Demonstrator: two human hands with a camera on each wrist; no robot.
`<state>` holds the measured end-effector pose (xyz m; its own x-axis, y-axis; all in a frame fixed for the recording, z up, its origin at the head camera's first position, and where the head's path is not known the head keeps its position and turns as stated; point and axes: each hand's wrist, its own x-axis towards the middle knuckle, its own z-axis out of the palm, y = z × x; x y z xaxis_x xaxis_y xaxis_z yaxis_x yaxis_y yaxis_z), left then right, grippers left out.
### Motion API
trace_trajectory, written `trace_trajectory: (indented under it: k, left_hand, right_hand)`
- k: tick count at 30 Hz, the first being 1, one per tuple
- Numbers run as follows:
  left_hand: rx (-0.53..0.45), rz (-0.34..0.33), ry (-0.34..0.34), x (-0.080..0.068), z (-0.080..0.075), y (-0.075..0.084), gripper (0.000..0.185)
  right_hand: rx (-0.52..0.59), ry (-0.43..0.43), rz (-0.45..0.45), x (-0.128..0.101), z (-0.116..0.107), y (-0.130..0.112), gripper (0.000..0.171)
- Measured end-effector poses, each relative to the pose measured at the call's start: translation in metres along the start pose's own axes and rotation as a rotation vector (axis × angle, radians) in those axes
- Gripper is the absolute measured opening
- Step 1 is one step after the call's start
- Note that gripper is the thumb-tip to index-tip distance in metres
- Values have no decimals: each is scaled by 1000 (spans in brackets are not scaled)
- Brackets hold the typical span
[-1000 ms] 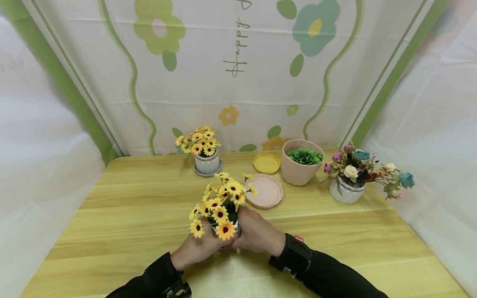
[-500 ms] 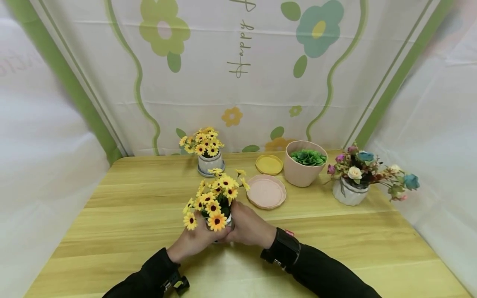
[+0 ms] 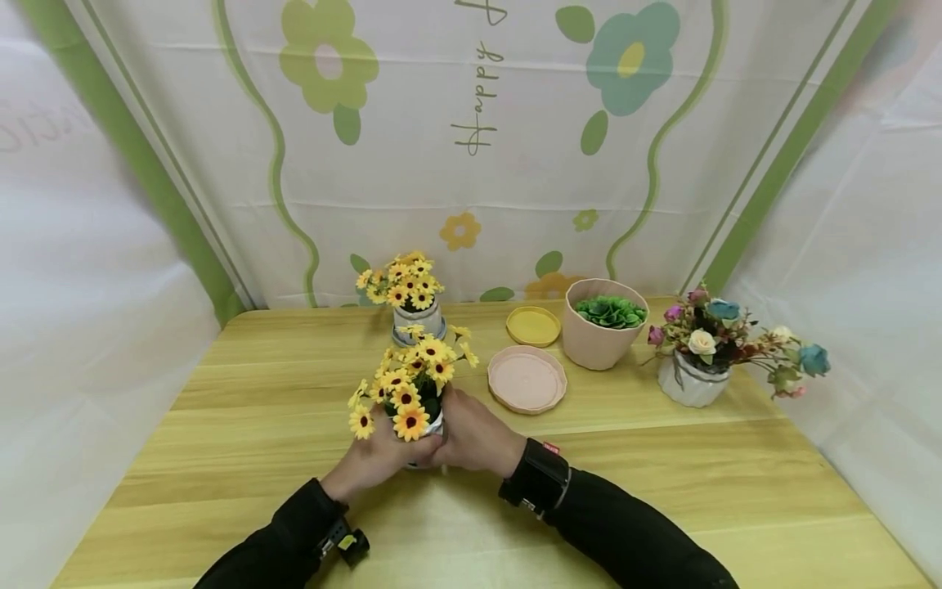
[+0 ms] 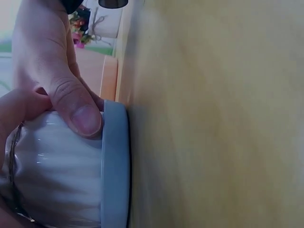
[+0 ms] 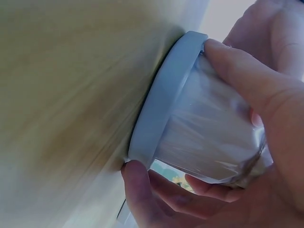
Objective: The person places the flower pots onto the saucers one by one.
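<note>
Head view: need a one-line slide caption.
Both hands, left hand and right hand, grip a white pot of yellow flowers on the wooden table, saucers and other pots behind.

Wooden table [image 3: 243,425] bears four flower pots and two saucers.

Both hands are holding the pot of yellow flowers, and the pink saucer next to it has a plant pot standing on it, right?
Not quite. Both hands, left hand and right hand, do hold the pot of yellow flowers, but the pink saucer has nothing on it; the head view shows this.
</note>
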<state>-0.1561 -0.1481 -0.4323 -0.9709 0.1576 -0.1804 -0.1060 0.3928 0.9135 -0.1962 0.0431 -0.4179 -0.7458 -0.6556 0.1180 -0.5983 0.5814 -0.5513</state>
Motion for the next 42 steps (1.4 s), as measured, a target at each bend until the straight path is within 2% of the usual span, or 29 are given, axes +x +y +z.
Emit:
trace_trajectory:
  k: [3, 6, 9, 15, 21, 23, 33, 42]
  left_hand:
    - [17, 5, 27, 3, -4, -1, 100]
    - [13, 40, 30, 9, -9, -3, 92]
    - [34, 59, 49, 14, -15, -4, 92]
    - [24, 157, 24, 24, -27, -9, 79]
    - [2, 195, 40, 33, -40, -14, 82]
    - [-17, 220, 23, 36, -43, -16, 84]
    - [-21, 221, 43, 44, -60, -22, 93]
    - [32, 184, 73, 55, -71, -20, 96]
  right_hand:
    - [0, -2, -10, 6, 1, -1, 109]
    - [6, 0, -5, 13, 1, 0, 110]
    - [17, 0, -2, 22, 2, 2, 112]
    - [-5, -9, 13, 38, 5, 3, 109]
    - [28, -20, 13, 53, 7, 1, 110]
    - [46, -28, 20, 58, 7, 0, 111]
    - [81, -28, 77, 78, 11, -6, 124]
    - [144, -5, 65, 91, 13, -3, 129]
